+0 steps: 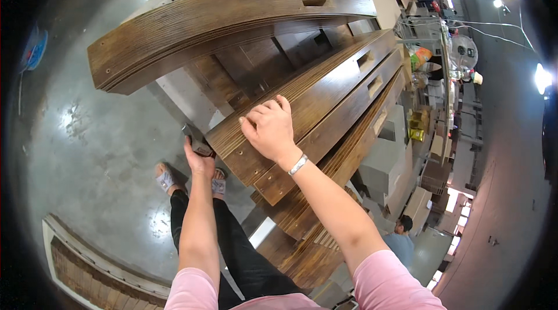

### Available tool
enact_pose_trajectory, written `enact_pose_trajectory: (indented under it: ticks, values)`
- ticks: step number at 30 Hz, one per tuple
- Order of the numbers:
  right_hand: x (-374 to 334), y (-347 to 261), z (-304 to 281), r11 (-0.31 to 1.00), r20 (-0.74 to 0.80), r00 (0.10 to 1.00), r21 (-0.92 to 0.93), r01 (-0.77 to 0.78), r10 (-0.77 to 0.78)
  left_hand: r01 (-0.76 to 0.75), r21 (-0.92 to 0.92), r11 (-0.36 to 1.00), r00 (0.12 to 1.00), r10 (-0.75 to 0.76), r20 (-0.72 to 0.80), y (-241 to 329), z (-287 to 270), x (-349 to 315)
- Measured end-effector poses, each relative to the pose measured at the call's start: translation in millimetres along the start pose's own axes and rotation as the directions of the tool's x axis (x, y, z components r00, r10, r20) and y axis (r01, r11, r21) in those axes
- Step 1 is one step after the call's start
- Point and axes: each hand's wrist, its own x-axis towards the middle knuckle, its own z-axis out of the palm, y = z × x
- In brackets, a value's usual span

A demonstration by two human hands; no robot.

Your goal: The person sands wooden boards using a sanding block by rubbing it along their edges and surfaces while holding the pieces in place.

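Note:
My left hand (200,163) is low at the left of a wooden beam's near end, its fingers closed round a small dark block-like thing (202,148). What kind of block it is does not show. Over the top of that brown-stained beam (314,93) my right hand (269,128) is curled, knuckles up. Its palm side is hidden, so I cannot tell whether anything is in it. The beam has a grooved edge, a rectangular slot (365,60) towards its far end and small holes at its near end. A silvery bracelet (298,164) circles my right wrist.
A similar slotted beam (232,13) lies farther off to the left. More brown beams (337,129) sit alongside to the right. Dark boards (250,66) lie between and below. A framed panel (87,263) is at lower left, a person (400,243) at right, and a fan (464,51) behind.

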Motion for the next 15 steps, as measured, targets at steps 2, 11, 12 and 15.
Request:
enact_pose_trajectory:
  ticks: [2, 11, 12, 15]
  values:
    - [1.7, 1.0, 1.5, 0.999, -0.061, 0.998, -0.036, 0.008, -0.010, 0.013, 0.008, 1.000, 0.999, -0.013, -0.051, -1.4, 8.3, 0.3]
    - [29.4, -27.0, 3.6, 0.998, -0.048, 0.998, -0.034, -0.044, 0.042, -0.001, 0.039, 0.999, 0.991, 0.007, -0.136, 33.3, 5.9, 20.8]
    - [34.3, -31.0, 3.6, 0.998, -0.042, 0.998, -0.036, -0.043, 0.042, 0.002, 0.036, 0.999, 0.990, 0.003, -0.141, 38.7, 3.8, 25.6]
    - [48.7, -50.9, 11.3, 0.998, -0.076, 0.995, 0.019, -0.060, 0.061, -0.016, 0.066, 0.998, 1.000, 0.018, -0.023, 67.7, -6.1, 31.4]
